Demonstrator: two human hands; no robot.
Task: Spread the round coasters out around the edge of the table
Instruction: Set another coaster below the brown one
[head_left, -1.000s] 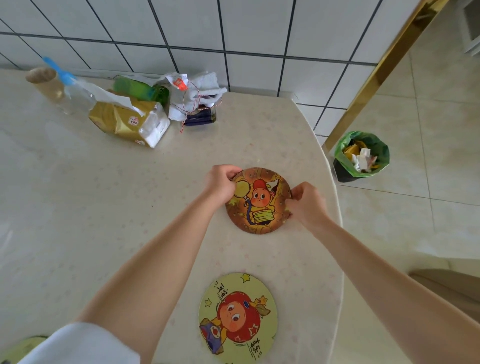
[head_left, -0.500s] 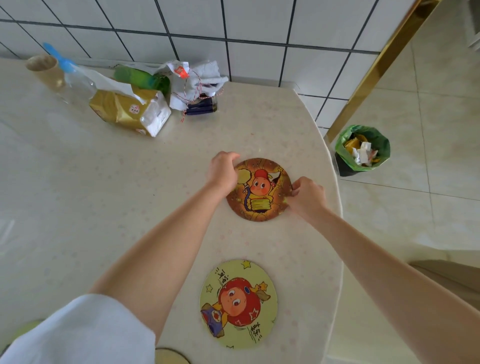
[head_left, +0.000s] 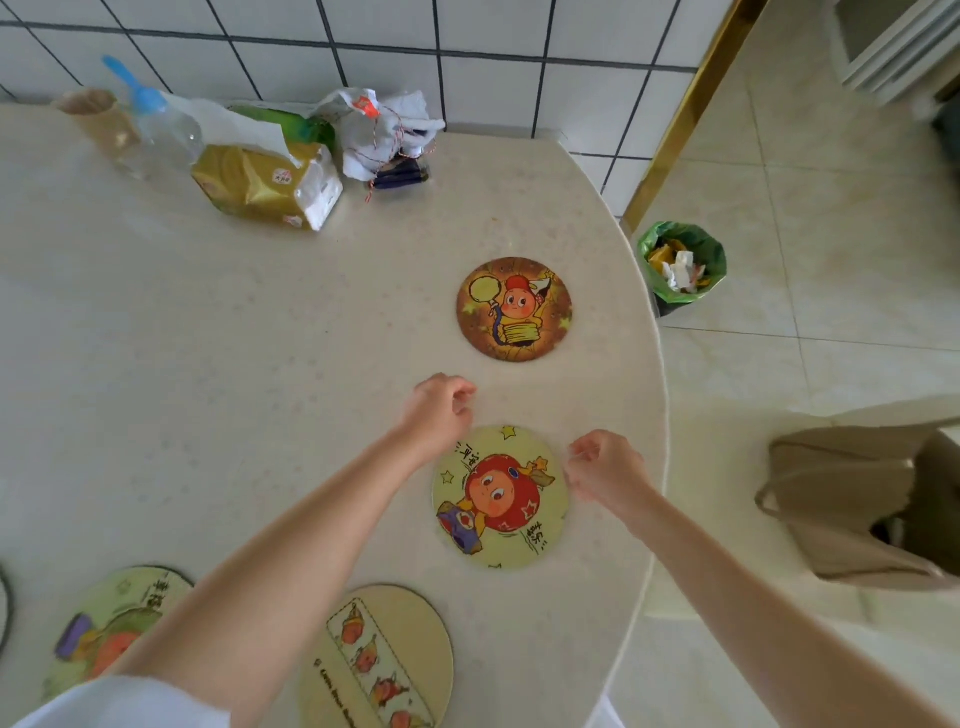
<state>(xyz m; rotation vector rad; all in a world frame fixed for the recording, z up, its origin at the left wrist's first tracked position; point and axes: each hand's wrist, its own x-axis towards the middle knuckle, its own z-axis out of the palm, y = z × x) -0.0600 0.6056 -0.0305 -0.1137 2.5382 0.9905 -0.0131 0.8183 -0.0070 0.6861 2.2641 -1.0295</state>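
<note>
**Hands empty, flanking the yellow coaster**

Nearest: tan strip-print coaster (head_left: 382, 660) and a half-hidden one (head_left: 111, 623) under the left forearm. Left hand (head_left: 439, 413) and right hand (head_left: 602, 470) loosely curled, gripping nothing, either side of the yellow coaster (head_left: 498, 496). Beyond both hands, the orange coaster (head_left: 514, 309) lies flat near the table (head_left: 613, 364) edge, apparently placed. Spacing follows the rim.

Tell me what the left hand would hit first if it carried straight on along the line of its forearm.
Probably the orange coaster: the left hand points up and right toward it, with only bare table between. Hand height above the table is unclear.
</note>
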